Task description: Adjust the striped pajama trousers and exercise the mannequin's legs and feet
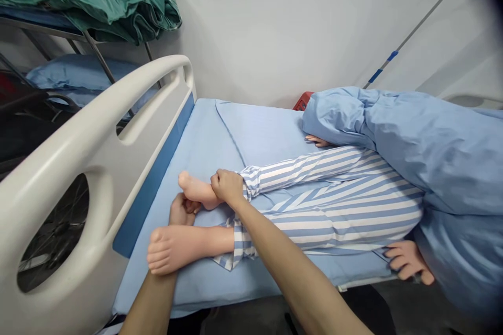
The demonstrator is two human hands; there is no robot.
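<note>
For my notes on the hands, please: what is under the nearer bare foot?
Under the nearer foot runs the left forearm; the left hand appears beyond, by the farther foot. The stretch directly beneath is covered.

Bright, diffuse light, soft shadows, wide-angle stretch, dark upper-right corner

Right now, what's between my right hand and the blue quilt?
The far striped trouser leg lies between them, as the head view shows: it runs from beside your right hand to the edge of the blue quilt.

Left hand (182, 213) — partly hidden behind nearer foot (178, 247).
</note>
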